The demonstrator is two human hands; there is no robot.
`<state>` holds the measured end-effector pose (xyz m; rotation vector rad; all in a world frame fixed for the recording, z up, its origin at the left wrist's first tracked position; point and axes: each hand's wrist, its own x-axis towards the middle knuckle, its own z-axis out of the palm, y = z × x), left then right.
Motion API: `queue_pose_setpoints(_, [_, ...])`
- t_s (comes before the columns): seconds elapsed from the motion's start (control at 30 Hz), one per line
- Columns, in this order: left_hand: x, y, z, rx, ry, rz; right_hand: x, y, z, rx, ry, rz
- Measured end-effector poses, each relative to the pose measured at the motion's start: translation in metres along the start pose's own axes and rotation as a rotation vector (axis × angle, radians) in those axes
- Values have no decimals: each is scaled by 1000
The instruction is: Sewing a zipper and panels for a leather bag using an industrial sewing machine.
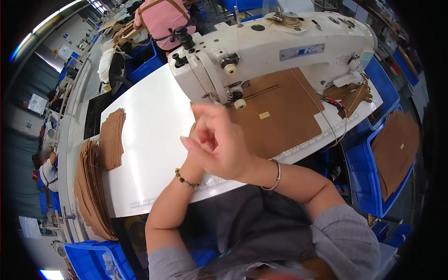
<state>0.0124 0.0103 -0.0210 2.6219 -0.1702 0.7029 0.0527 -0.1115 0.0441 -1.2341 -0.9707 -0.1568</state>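
Observation:
My right hand [215, 140] is raised above the front of the white table, before the needle end of a white sewing machine [259, 44]. Its fingers curl loosely, with the thumb apart from the forefinger and nothing visible between them. Behind it, my left hand [193, 164] is mostly hidden; only the part near the beaded bracelet shows, so its fingers cannot be made out. A flat brown panel [284, 100] with a small yellow label and a long narrow slot lies under the machine's arm, right of my hands.
Stacked brown pieces [91, 186] hang over the table's left edge, beside a smaller pile [112, 140]. Red-handled snips [333, 101] and brown scraps [352, 95] lie right. Blue bins [357, 170] flank the table, one bearing a brown panel [396, 149]. A person in pink [163, 21] sits beyond.

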Motion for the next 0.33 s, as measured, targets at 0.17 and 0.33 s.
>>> queue_pose_setpoints(0.17, [-2, 2, 1, -399, 26, -103, -3, -3, -20, -146, -117, -103])
queue_pose_setpoints(0.33, [-2, 15, -11, -15, -59, -41, -4, -32, -24, 154, -214, 34])
